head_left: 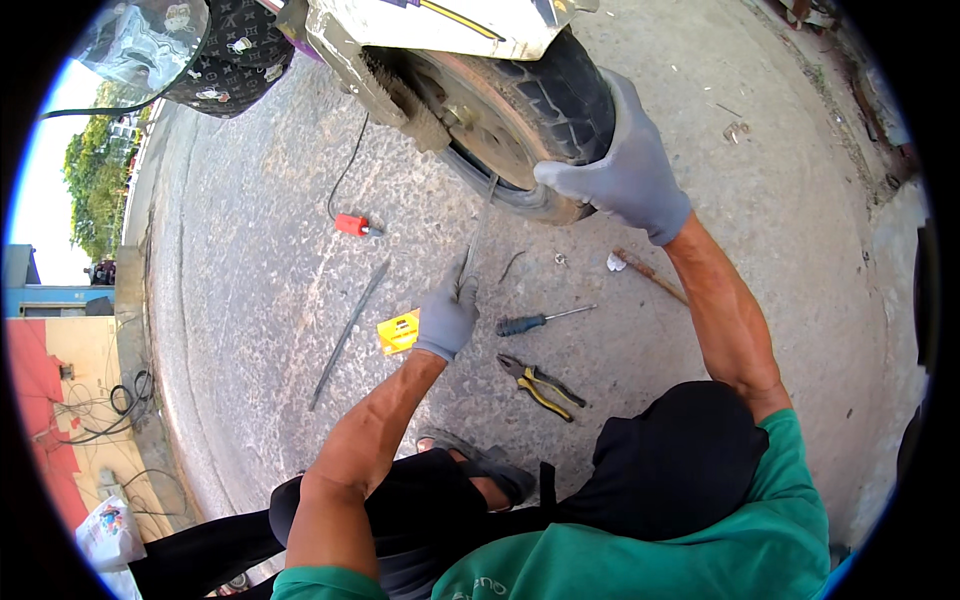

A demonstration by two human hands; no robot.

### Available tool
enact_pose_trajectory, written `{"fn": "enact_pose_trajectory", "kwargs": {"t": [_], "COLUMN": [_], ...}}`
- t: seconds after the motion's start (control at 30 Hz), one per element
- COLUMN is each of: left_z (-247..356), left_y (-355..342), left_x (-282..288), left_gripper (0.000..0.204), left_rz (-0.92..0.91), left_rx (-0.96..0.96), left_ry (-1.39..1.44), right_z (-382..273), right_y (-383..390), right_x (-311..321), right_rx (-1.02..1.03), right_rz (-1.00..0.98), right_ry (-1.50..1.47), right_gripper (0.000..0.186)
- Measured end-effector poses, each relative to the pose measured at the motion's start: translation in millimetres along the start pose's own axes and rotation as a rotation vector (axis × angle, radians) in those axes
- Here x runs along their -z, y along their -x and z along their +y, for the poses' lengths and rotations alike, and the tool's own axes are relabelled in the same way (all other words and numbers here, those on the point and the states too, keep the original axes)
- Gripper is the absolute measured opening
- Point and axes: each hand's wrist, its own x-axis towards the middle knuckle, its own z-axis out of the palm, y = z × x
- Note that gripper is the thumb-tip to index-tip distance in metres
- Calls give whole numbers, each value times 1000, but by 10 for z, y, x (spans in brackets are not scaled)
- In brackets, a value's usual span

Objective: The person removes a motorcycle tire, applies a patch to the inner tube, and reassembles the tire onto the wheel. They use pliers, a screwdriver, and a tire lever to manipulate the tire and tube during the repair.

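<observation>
My left hand [446, 318], in a grey glove, is closed around a long metal tire lever [478, 232]. The lever's far tip meets the edge of the wheel rim [495, 140]. Above it, the black tire [566, 105] sits under a scuffed white fender [450, 28]. My gloved right hand [632, 165] grips the tire's right side, thumb on the sidewall and fingers over the tread, partly hidden. Close by my left hand lies a yellow packet [399, 332]. A blue-handled screwdriver [522, 325] and yellow-and-black pliers [540, 385] rest on the ground to its right.
Another long metal bar [348, 335] lies left of the packet. Farther off is a red object [352, 225] by a dark cord [347, 170]. A rusty rod [652, 276] lies below my right forearm. My sandaled foot [480, 465] is near the pliers.
</observation>
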Motion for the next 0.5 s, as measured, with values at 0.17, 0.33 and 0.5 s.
{"fn": "enact_pose_trajectory", "kwargs": {"t": [0.17,0.33,0.5], "left_z": [-99,-261,-231], "left_y": [-219,-227,-94], "left_x": [277,-12,-857], "left_gripper": [51,50,51], "left_rz": [-123,-86,74], "left_rx": [-36,32,7], "left_ry": [-31,1,178], "right_z": [93,120,187], "right_y": [0,-42,-98], "right_x": [-35,48,149], "right_rx": [47,-7,-64], "right_rz": [67,30,-39], "right_ry": [-16,-37,-84], "right_gripper": [102,102,102]}}
